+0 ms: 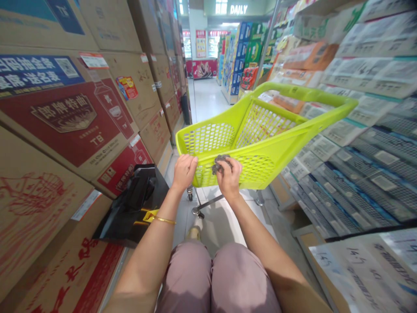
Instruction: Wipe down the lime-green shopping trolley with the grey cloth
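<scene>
A lime-green plastic shopping cart [286, 163] with perforated sides stands turned sideways before me in the aisle. My left hand [184, 170] is closed over the cart's rim at its left corner, and a gold bangle [165, 220] circles that wrist. In my right hand [232, 176] is a crumpled grey rag [220, 162], pressed against the upper edge of the cart's near side. The fingers are bent around the rag and partly hide it. A caster wheel [198, 212] shows below the basket.
Stacked cartons [78, 130] wall the left side, with a black bag [140, 204] at their foot. Packaged goods [368, 169] fill sloping shelves on the right. Ahead, the tiled floor [208, 100] runs past blue and green stacks [237, 56].
</scene>
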`<state>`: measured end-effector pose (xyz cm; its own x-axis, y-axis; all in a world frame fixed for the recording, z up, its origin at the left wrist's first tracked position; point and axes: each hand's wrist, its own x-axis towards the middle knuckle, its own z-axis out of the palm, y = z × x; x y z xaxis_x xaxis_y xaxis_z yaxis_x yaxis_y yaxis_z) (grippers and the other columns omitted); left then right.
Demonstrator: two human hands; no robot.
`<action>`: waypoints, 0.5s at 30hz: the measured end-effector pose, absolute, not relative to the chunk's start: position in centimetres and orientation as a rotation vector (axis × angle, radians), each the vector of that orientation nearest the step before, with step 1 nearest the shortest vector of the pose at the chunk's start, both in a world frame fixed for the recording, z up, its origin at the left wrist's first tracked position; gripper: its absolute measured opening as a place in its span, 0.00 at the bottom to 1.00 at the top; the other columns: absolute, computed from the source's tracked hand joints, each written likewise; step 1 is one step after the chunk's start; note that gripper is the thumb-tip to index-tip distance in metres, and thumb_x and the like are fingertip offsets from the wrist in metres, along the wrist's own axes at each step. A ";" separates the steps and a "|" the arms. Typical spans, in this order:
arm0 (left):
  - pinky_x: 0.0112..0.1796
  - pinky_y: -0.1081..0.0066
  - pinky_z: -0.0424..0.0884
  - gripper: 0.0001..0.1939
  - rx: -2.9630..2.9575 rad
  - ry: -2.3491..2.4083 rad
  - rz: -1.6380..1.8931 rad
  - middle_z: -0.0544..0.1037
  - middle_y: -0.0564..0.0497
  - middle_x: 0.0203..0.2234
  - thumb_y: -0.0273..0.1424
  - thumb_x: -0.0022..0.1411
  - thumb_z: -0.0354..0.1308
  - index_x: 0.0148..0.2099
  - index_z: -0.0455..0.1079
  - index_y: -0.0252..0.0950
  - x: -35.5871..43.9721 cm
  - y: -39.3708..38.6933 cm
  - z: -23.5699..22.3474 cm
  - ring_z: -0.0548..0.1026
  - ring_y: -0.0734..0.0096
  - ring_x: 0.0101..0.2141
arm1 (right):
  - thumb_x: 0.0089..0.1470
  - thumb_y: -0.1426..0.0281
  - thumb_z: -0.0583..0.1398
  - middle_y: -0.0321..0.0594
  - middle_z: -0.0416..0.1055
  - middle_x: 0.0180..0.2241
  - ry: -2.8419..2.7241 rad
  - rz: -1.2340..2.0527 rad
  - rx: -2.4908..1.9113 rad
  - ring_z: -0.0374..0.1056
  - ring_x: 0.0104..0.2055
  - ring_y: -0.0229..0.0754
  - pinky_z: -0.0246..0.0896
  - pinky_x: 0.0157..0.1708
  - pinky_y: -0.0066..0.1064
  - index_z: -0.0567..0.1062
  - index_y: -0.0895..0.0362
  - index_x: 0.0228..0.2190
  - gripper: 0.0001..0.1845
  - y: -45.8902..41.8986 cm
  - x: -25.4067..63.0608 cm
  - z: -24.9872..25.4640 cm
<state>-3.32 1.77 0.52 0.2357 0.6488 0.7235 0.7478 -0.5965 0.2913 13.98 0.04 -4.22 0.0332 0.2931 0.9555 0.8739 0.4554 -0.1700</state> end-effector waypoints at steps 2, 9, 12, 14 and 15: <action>0.32 0.67 0.61 0.22 -2.396 -1.338 -1.269 0.63 0.52 0.19 0.39 0.69 0.35 0.23 0.53 0.39 -3.8 2.0 0.6 0.63 0.69 0.26 | 0.54 0.75 0.54 0.44 0.62 0.45 -1.552 -0.592 -1.036 0.61 0.49 0.44 0.60 0.50 0.44 0.68 0.52 0.44 0.15 -0.1 13.7 -4.0; 0.42 0.65 0.63 0.19 -2.494 -1.272 -0.895 0.74 0.46 0.33 0.36 0.69 0.38 0.39 0.68 0.36 -4.3 1.1 2.4 0.70 0.65 0.38 | 0.55 0.70 0.54 0.46 0.63 0.46 -1.639 -0.480 -0.938 0.60 0.51 0.44 0.59 0.51 0.43 0.62 0.53 0.51 0.21 -0.3 12.9 -3.3; 0.41 0.66 0.63 0.19 -2.521 -1.280 -0.822 0.75 0.45 0.36 0.36 0.69 0.37 0.43 0.68 0.35 -3.4 1.0 2.6 0.71 0.64 0.40 | 0.54 0.70 0.55 0.46 0.63 0.48 -1.678 -0.470 -0.939 0.59 0.52 0.45 0.57 0.52 0.43 0.64 0.53 0.50 0.20 0.0 12.3 -3.5; 0.37 0.67 0.63 0.21 -2.463 -1.364 -0.795 0.76 0.46 0.31 0.37 0.70 0.35 0.38 0.69 0.35 -2.8 1.2 2.2 0.72 0.65 0.35 | 0.53 0.70 0.55 0.47 0.63 0.47 -1.704 -0.489 -0.921 0.58 0.51 0.46 0.55 0.52 0.44 0.66 0.54 0.48 0.19 0.5 12.0 -4.0; 0.36 0.67 0.62 0.22 -2.439 -1.379 -0.813 0.76 0.46 0.30 0.38 0.70 0.35 0.37 0.68 0.36 -2.6 1.3 2.0 0.72 0.65 0.34 | 0.53 0.70 0.55 0.47 0.63 0.47 -1.717 -0.500 -0.910 0.58 0.51 0.46 0.55 0.52 0.44 0.67 0.54 0.47 0.18 0.8 12.0 -4.4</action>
<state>-2.62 1.34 1.99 0.4057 0.7185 0.5649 0.8422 -0.5340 0.0742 11.97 0.78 -4.37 -0.1298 0.3256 0.9365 0.7778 0.6192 -0.1075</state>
